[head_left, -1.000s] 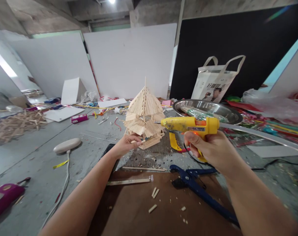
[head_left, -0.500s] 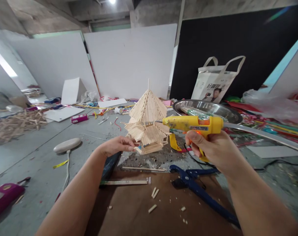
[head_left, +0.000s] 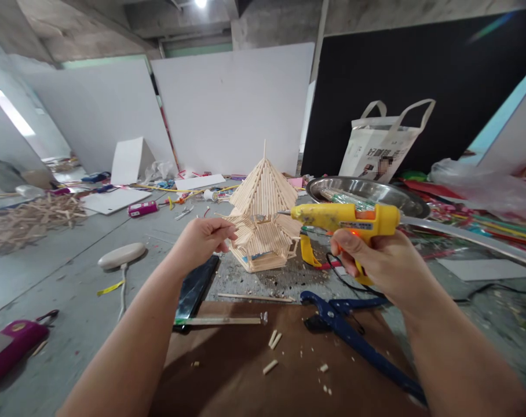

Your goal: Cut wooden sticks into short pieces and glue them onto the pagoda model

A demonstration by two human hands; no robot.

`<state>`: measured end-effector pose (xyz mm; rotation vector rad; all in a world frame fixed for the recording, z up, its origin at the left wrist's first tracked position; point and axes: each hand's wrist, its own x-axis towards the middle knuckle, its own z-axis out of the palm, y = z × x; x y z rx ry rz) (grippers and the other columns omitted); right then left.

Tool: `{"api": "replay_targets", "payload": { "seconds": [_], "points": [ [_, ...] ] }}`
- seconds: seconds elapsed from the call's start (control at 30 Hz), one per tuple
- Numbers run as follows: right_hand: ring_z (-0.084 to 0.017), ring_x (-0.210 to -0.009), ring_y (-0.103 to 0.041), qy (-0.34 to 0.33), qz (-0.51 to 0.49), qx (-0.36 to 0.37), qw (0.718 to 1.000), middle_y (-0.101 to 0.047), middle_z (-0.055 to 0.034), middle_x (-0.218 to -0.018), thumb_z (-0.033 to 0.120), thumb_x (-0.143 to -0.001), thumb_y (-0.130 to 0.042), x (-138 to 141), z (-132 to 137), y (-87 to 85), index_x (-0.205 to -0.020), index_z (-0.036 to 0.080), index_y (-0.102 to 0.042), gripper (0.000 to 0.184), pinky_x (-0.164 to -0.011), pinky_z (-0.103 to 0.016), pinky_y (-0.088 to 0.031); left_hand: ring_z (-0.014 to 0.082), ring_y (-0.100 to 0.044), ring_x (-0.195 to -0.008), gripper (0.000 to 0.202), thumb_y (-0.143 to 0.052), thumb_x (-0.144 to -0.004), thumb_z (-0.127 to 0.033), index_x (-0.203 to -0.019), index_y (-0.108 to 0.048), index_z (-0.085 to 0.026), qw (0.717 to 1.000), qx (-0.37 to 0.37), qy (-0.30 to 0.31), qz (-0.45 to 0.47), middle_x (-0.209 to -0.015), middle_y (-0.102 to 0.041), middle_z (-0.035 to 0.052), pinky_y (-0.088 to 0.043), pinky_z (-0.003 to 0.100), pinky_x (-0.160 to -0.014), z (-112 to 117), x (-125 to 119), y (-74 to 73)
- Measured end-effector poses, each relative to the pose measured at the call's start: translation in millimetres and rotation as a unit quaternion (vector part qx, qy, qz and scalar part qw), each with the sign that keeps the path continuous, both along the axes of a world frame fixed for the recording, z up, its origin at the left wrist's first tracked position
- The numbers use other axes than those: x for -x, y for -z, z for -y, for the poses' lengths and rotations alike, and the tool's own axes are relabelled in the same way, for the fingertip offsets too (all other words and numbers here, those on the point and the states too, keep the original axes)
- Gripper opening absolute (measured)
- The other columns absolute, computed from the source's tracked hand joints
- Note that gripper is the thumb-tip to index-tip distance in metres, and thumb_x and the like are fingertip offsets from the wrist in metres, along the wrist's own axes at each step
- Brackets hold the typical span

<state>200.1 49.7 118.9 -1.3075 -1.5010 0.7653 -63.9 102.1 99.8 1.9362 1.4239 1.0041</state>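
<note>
A model pavilion [head_left: 265,200] built of thin wooden sticks stands in the middle, with a pointed upper roof above a wider lower one. My left hand [head_left: 204,240] is closed in a pinch at the left edge of the lower roof; whether a small piece is between its fingertips is hidden. My right hand [head_left: 371,258] grips a yellow hot glue gun [head_left: 324,215], a glue stick running out of its back. The gun's nozzle points left, close to the gap between the two roofs. An orange light glows by my right fingers.
Blue cutters [head_left: 350,333] and short stick offcuts [head_left: 270,367] lie on a brown sheet [head_left: 228,382]. A dark phone-like slab [head_left: 197,289] and a packet of sticks [head_left: 228,321] are nearer. Behind stand a steel basin [head_left: 413,200] and a paper bag [head_left: 371,147].
My left hand has lifted from the pavilion's base, up and slightly left, to beside the lower roof. The glue gun stays almost where it was.
</note>
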Motion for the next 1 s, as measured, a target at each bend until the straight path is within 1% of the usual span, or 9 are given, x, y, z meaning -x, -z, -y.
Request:
{"api": "replay_targets", "payload": {
  "seconds": [0.1,0.23,0.3,0.47,0.57,0.67,0.77,0.9,1.0],
  "points": [
    [-0.006,-0.031,-0.035,0.004,0.001,0.005,1.000,-0.038,0.0045,-0.034,0.049,-0.067,-0.054,0,1,-1.2,-0.056,0.018,-0.050,0.033,-0.032,-0.022,-0.027,0.0078,-0.052,-0.044,0.020,-0.050,-0.070,-0.032,-0.069,-0.063,-0.018,0.998,-0.045,-0.044,-0.025,-0.050,-0.058,0.0001,-0.039,0.018,-0.044,2,-12,2.9],
    [-0.006,-0.034,-0.037,0.003,-0.012,0.001,1.000,-0.042,0.0034,-0.038,0.049,-0.067,-0.055,0,1,-1.2,-0.057,0.018,-0.050,0.033,-0.033,-0.022,-0.028,0.0071,-0.050,-0.042,0.017,-0.053,-0.067,-0.030,-0.070,-0.064,-0.017,0.996,-0.044,-0.071,0.028,-0.046,-0.055,-0.0018,-0.040,0.018,-0.044,6,-23,4.1],
    [-0.006,-0.034,-0.037,0.001,-0.019,-0.003,1.000,-0.044,0.0029,-0.041,0.048,-0.066,-0.055,0,1,-0.9,-0.057,0.018,-0.050,0.032,-0.033,-0.022,-0.029,0.0062,-0.050,-0.041,0.017,-0.051,-0.068,-0.028,-0.070,-0.063,-0.017,0.995,-0.044,-0.076,0.054,-0.048,-0.056,-0.0020,-0.040,0.017,-0.044,6,-26,4.2],
    [-0.005,-0.033,-0.035,-0.003,-0.020,-0.008,1.000,-0.040,0.0040,-0.036,0.048,-0.067,-0.055,1,1,-2.1,-0.055,0.018,-0.049,0.033,-0.032,-0.022,-0.027,0.0037,-0.048,-0.040,0.019,-0.047,-0.071,-0.029,-0.070,-0.062,-0.017,0.990,-0.079,-0.098,0.068,-0.058,-0.060,-0.0013,-0.039,0.015,-0.042,7,-27,5.2],
    [-0.005,-0.033,-0.035,0.000,-0.014,-0.005,1.000,-0.038,0.0046,-0.035,0.048,-0.067,-0.054,1,2,-2.8,-0.055,0.018,-0.048,0.033,-0.033,-0.022,-0.027,0.0042,-0.049,-0.042,0.017,-0.050,-0.069,-0.028,-0.072,-0.064,-0.017,0.986,-0.098,-0.113,0.077,-0.054,-0.058,-0.0025,-0.040,0.016,-0.043,7,-26,5.1],
    [-0.005,-0.032,-0.034,0.001,-0.002,0.001,1.000,-0.039,0.0044,-0.035,0.048,-0.068,-0.054,0,2,-2.6,-0.056,0.018,-0.049,0.033,-0.033,-0.022,-0.028,0.0062,-0.051,-0.044,0.020,-0.054,-0.067,-0.030,-0.077,-0.064,-0.016,0.980,-0.097,-0.131,0.116,-0.050,-0.056,-0.0025,-0.043,0.017,-0.045,7,-25,4.0],
    [-0.005,-0.032,-0.034,0.005,0.005,0.002,1.000,-0.039,0.0041,-0.035,0.049,-0.068,-0.053,1,2,-2.3,-0.056,0.018,-0.050,0.033,-0.032,-0.022,-0.027,0.0068,-0.052,-0.045,0.022,-0.054,-0.067,-0.031,-0.078,-0.064,-0.015,0.977,-0.093,-0.135,0.137,-0.053,-0.059,-0.0008,-0.044,0.018,-0.045,5,-23,2.7],
    [-0.006,-0.031,-0.036,0.009,0.010,-0.006,1.000,-0.040,0.0038,-0.035,0.049,-0.067,-0.054,1,1,-2.2,-0.055,0.018,-0.050,0.033,-0.032,-0.022,-0.029,0.0055,-0.052,-0.044,0.020,-0.050,-0.070,-0.029,-0.076,-0.064,-0.016,0.979,-0.122,-0.138,0.086,-0.057,-0.060,-0.0013,-0.043,0.017,-0.046,1,-22,1.0],
    [-0.006,-0.032,-0.037,0.004,0.020,-0.003,1.000,-0.042,0.0032,-0.036,0.048,-0.067,-0.054,1,0,-2.2,-0.056,0.017,-0.050,0.033,-0.032,-0.022,-0.030,0.0050,-0.053,-0.045,0.019,-0.048,-0.071,-0.027,-0.074,-0.064,-0.018,0.976,-0.152,-0.153,0.024,-0.054,-0.058,-0.0035,-0.041,0.016,-0.049,1,-22,-1.1]
  ]
}}
